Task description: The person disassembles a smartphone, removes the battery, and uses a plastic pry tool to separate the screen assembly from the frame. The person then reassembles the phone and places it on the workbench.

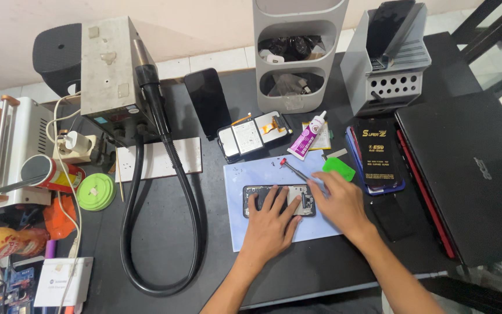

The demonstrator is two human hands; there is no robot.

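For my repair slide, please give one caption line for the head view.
Both hands, left hand and right hand, rest on an opened phone lying on a blue mat.

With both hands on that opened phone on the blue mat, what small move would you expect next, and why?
Probably the right hand picks up the small red-handled screwdriver lying just above it. The left hand already presses the opened phone flat on the blue mat, its insides face up, and the right fingers rest at the phone's edge beside that tool.

Pale blue mat [262, 174], green pick [339, 168], red-handled screwdriver [293, 168], black desk [164, 232]
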